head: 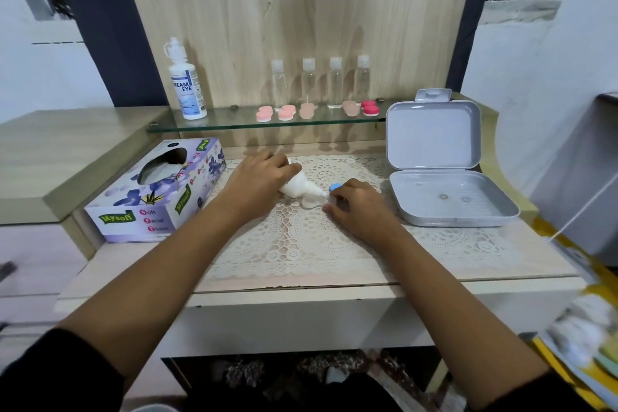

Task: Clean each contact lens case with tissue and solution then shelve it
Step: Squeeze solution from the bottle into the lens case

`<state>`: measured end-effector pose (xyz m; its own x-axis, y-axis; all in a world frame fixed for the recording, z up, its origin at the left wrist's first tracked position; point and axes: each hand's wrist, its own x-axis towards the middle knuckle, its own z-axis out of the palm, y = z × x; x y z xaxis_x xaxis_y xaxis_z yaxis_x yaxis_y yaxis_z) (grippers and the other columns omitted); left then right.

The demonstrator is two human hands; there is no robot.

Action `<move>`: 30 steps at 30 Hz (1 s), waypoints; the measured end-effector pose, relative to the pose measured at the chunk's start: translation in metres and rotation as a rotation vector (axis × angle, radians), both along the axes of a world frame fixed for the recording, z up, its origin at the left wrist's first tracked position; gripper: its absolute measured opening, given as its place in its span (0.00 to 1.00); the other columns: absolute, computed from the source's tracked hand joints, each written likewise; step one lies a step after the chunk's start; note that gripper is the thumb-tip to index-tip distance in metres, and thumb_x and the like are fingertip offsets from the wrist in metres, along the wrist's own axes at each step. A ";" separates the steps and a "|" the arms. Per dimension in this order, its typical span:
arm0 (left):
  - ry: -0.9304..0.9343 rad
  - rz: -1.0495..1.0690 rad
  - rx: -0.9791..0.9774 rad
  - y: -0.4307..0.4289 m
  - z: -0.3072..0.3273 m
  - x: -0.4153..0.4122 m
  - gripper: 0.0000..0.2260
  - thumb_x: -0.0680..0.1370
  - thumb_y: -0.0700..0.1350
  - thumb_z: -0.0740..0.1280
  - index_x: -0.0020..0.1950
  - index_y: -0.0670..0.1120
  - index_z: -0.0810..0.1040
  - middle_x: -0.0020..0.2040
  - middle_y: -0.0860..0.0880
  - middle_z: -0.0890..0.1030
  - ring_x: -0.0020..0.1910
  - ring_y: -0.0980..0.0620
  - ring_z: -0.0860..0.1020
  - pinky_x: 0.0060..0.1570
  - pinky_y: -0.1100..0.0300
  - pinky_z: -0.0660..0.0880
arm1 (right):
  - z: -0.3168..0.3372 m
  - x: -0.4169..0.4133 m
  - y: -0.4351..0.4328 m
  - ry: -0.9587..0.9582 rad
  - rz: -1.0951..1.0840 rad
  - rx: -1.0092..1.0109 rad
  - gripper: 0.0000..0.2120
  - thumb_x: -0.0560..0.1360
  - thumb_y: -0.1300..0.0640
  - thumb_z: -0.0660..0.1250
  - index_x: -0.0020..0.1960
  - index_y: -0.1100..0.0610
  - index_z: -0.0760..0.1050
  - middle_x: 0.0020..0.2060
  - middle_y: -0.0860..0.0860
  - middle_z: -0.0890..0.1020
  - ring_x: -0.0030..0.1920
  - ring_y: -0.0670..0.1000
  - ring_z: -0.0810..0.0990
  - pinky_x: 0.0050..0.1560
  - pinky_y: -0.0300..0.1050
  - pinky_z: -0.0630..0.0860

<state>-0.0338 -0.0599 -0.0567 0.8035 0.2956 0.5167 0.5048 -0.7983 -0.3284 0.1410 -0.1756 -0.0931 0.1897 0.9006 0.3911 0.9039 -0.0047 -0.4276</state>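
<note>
My left hand (pixel 259 179) grips a small white solution bottle (pixel 301 187), tilted with its nozzle pointing right and down at a pale contact lens case (pixel 311 202) on the lace mat (pixel 294 244). My right hand (pixel 356 207) holds that case at its right end, fingers pinched on it. A blue cap (pixel 335 187) lies just above my right fingers. Several pink and red lens cases (pixel 287 112) sit in a row on the glass shelf (pixel 234 125).
A purple tissue box (pixel 157 192) stands on the left of the desk. An open grey plastic box (pixel 444 174) sits at the right. A large solution bottle (pixel 187 84) and several small clear bottles (pixel 335 82) stand on the shelf against the wooden back panel.
</note>
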 end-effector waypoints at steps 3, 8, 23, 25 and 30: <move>-0.006 -0.008 0.004 -0.001 -0.001 0.004 0.24 0.62 0.42 0.79 0.56 0.43 0.79 0.45 0.43 0.81 0.42 0.41 0.77 0.39 0.52 0.73 | 0.000 0.001 0.000 0.002 0.007 0.005 0.13 0.74 0.50 0.66 0.51 0.60 0.78 0.47 0.53 0.76 0.49 0.53 0.72 0.47 0.45 0.68; 0.003 -0.009 0.010 -0.001 -0.002 0.007 0.23 0.62 0.41 0.79 0.56 0.43 0.79 0.45 0.43 0.81 0.43 0.41 0.77 0.42 0.51 0.73 | 0.000 0.001 0.002 0.009 0.013 0.013 0.13 0.74 0.50 0.67 0.49 0.61 0.78 0.45 0.54 0.76 0.48 0.55 0.72 0.46 0.46 0.69; 0.011 -0.003 0.044 0.000 -0.002 0.006 0.23 0.61 0.39 0.79 0.55 0.43 0.80 0.43 0.44 0.81 0.41 0.42 0.77 0.39 0.51 0.74 | 0.000 0.001 0.002 0.021 0.019 0.007 0.14 0.74 0.50 0.67 0.51 0.61 0.78 0.47 0.54 0.76 0.49 0.54 0.72 0.49 0.48 0.71; 0.012 0.000 0.037 0.000 -0.001 0.006 0.23 0.61 0.39 0.79 0.55 0.43 0.80 0.43 0.43 0.81 0.41 0.42 0.77 0.39 0.51 0.74 | 0.000 0.001 0.002 0.026 0.018 0.005 0.14 0.74 0.50 0.67 0.50 0.61 0.78 0.47 0.54 0.76 0.49 0.54 0.72 0.50 0.49 0.71; 0.009 0.004 0.026 -0.001 0.000 0.007 0.23 0.62 0.39 0.78 0.55 0.42 0.80 0.43 0.43 0.81 0.40 0.42 0.77 0.40 0.51 0.74 | 0.000 0.000 0.001 0.032 0.013 0.002 0.14 0.74 0.50 0.67 0.49 0.61 0.77 0.46 0.53 0.76 0.49 0.54 0.72 0.50 0.49 0.71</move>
<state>-0.0269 -0.0606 -0.0569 0.8071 0.2852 0.5170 0.5048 -0.7875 -0.3536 0.1415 -0.1741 -0.0929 0.1900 0.9023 0.3870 0.8900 0.0081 -0.4560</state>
